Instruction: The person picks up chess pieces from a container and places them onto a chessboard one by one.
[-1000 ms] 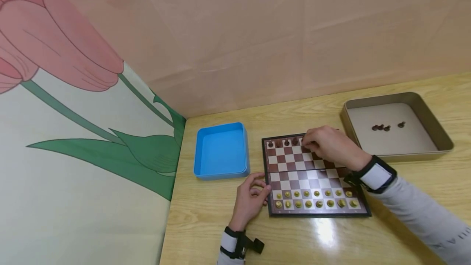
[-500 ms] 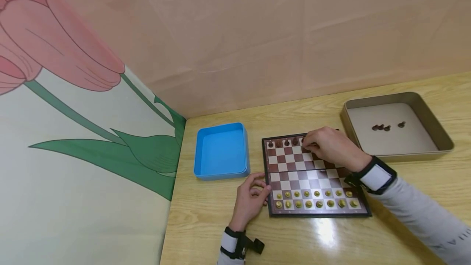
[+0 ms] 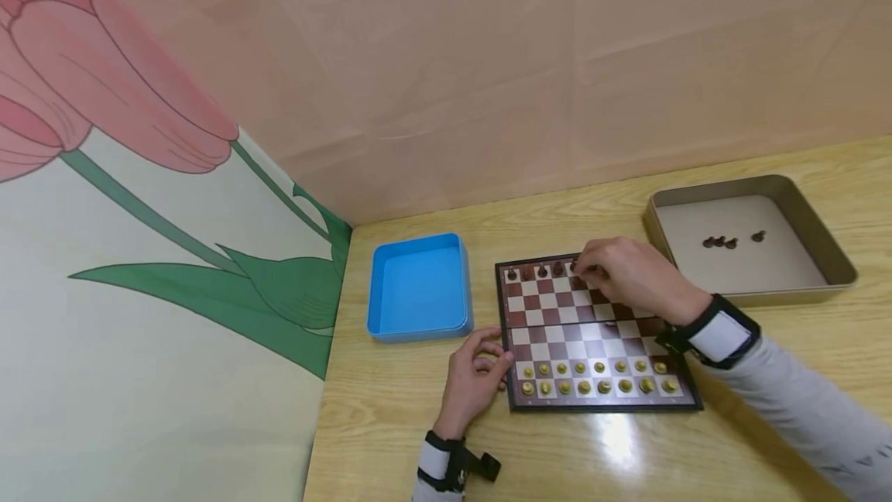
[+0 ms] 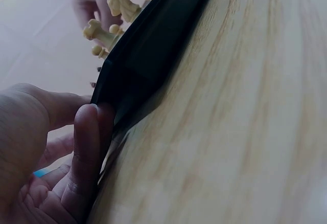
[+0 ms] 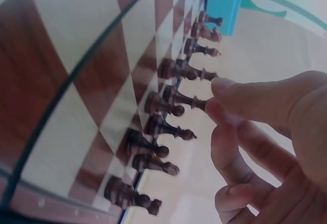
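A folding chessboard (image 3: 557,347) lies on the table. My left hand (image 3: 471,378) grips its left edge, thumb and fingertips at the black rim (image 4: 135,63). Over the far row, my right hand (image 3: 627,273) pinches the tip of a tall dark chess piece (image 5: 181,98) between thumb and forefinger, the piece standing on its square. Other dark pieces (image 5: 145,161), pawns among them, stand on either side of it; in the head view the hand hides several. Two rows of gold pieces (image 3: 585,386) stand along the near edge, with a knight (image 4: 122,6) and a rook (image 4: 99,32) beside the left hand.
Right of the board stands a tan metal tray (image 3: 839,262) holding several dark pawns (image 3: 720,242). A blue tray (image 3: 468,300) sits left of the board. Behind the wood-grain table (image 3: 376,424) hangs a peach cloth (image 3: 488,99).
My right wrist has shifted slightly right while the fingertips stay at the same far-row piece. The left hand and the board keep their places.
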Demonstrator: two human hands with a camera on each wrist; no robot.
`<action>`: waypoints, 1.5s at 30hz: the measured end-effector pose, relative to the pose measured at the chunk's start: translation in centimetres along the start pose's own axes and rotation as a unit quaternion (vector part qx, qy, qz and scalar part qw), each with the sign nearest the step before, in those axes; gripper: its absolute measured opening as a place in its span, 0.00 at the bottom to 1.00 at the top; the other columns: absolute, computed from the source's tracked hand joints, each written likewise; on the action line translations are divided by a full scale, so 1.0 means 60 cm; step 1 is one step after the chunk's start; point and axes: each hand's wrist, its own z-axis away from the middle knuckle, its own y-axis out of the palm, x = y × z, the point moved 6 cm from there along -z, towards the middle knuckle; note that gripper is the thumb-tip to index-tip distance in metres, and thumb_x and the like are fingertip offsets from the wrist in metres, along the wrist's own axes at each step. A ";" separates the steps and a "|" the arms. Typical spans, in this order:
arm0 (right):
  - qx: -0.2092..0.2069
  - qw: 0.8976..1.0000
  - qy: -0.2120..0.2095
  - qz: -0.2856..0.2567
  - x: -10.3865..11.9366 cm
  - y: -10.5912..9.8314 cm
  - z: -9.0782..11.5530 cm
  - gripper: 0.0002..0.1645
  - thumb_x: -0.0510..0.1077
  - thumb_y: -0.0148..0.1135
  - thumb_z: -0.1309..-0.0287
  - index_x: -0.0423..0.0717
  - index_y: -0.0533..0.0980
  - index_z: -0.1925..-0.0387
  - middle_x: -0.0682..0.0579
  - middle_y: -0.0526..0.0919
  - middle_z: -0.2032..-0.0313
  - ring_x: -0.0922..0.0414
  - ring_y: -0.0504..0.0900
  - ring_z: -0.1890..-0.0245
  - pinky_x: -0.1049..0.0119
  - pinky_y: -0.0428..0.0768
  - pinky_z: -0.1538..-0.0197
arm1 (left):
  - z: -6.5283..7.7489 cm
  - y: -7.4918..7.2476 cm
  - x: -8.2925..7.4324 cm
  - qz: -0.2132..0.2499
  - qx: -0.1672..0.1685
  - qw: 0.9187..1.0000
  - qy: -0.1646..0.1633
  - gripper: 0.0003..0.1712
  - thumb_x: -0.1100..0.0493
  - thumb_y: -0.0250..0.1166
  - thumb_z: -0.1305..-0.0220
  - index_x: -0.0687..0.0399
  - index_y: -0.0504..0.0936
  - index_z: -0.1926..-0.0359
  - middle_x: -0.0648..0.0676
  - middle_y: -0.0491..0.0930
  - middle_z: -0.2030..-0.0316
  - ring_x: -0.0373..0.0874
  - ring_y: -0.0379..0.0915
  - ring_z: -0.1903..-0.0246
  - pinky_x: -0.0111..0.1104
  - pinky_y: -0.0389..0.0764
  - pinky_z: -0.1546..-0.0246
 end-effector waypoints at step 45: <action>0.000 0.979 0.176 0.099 -0.321 -0.127 0.160 0.19 0.30 0.66 0.41 0.21 0.79 0.50 0.27 0.86 0.64 0.45 0.84 0.74 0.50 0.82 0.76 | -0.003 0.000 0.005 0.006 -0.002 1.000 0.005 0.24 0.55 0.72 0.26 0.49 0.80 0.34 0.55 0.86 0.59 0.36 0.84 0.76 0.34 0.90 0.76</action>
